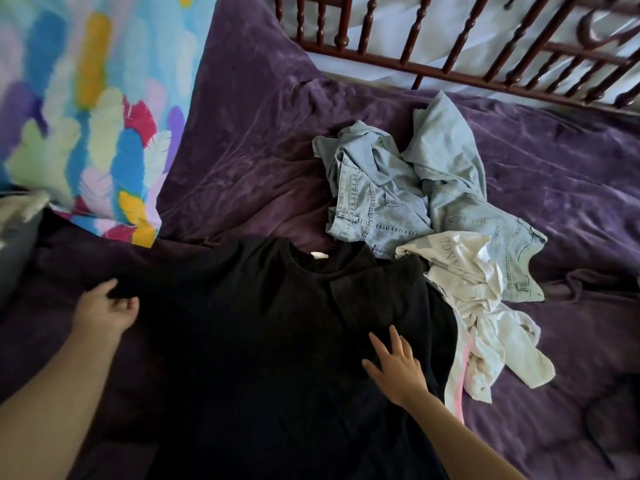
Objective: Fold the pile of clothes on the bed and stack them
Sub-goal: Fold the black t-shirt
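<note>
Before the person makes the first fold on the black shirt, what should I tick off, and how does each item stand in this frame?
1. Black shirt spread out on the bed cover, collar away from the person: ok.
2. Left hand has a grip on the shirt's left edge: ok.
3. Right hand rests flat on the shirt's right side, fingers straight: ok.
4. Shirt front smooth: not ok, a crease shows below the collar.
5. Shirt's right edge free of other clothes: not ok, the crumpled white garment lies against it.
6. Other clothes folded: not ok, the jeans lie crumpled beyond the shirt.
</note>
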`<state>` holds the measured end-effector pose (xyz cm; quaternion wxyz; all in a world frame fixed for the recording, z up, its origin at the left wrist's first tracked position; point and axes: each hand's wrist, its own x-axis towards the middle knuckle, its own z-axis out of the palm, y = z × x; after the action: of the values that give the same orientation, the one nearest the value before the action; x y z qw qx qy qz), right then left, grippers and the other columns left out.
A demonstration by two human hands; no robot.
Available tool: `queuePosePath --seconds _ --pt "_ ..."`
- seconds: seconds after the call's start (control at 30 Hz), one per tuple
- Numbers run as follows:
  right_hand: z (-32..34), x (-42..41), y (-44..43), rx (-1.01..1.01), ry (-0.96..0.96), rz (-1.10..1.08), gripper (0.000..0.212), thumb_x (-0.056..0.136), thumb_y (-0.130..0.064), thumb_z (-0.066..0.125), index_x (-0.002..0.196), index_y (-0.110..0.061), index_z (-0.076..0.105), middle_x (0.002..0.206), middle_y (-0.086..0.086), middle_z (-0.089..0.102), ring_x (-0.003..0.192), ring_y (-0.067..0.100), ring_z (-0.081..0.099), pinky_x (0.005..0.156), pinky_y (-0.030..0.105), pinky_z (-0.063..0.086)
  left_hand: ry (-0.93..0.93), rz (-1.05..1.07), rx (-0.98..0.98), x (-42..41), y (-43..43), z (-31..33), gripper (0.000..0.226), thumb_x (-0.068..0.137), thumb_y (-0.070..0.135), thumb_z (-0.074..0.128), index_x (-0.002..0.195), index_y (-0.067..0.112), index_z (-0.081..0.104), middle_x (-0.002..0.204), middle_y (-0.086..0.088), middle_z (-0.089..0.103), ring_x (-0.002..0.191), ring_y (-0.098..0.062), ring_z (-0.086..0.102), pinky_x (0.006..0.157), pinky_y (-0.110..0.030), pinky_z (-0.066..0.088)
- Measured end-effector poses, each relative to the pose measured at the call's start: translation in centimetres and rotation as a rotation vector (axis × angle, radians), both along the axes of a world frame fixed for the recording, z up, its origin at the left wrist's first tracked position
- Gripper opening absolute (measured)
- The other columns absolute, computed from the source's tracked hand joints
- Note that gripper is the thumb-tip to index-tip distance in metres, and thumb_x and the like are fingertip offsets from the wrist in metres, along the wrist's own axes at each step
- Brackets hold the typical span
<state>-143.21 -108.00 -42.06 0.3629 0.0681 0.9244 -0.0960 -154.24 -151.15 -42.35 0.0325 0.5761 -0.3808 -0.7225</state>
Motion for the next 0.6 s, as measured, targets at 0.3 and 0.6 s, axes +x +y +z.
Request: queuePosePath --seconds 0.3,0.6 --pt "-0.1 -1.0 -0.8 0.001 -0.068 -0.039 0.064 0.096 -0.053 0.032 0.15 -0.031 0.005 0.157 0.008 -0.013 0.145 0.031 -0.005 0.114 0.043 0.017 -0.067 -0.227 -0.202 1.5 -1.6 -1.0 0.033 0.095 0.007 0.047 0.127 0.016 0.049 0.146 -0.01 0.035 0.131 -0.023 0.039 0.106 -0.034 0.035" --pt "-0.5 -1.1 -0.6 0.042 -0.118 -0.025 0.065 0.096 -0.054 0.033 0.15 -0.031 0.005 0.157 0.007 -0.015 0.145 0.029 -0.004 0.114 0.042 0.02 -0.206 -0.347 -0.247 1.1 -2.9 -2.2 0.057 0.088 0.005 0.06 0.138 0.016 0.036 0.135 -0.009 0.046 0.115 -0.027 0.052 0.094 -0.036 0.047"
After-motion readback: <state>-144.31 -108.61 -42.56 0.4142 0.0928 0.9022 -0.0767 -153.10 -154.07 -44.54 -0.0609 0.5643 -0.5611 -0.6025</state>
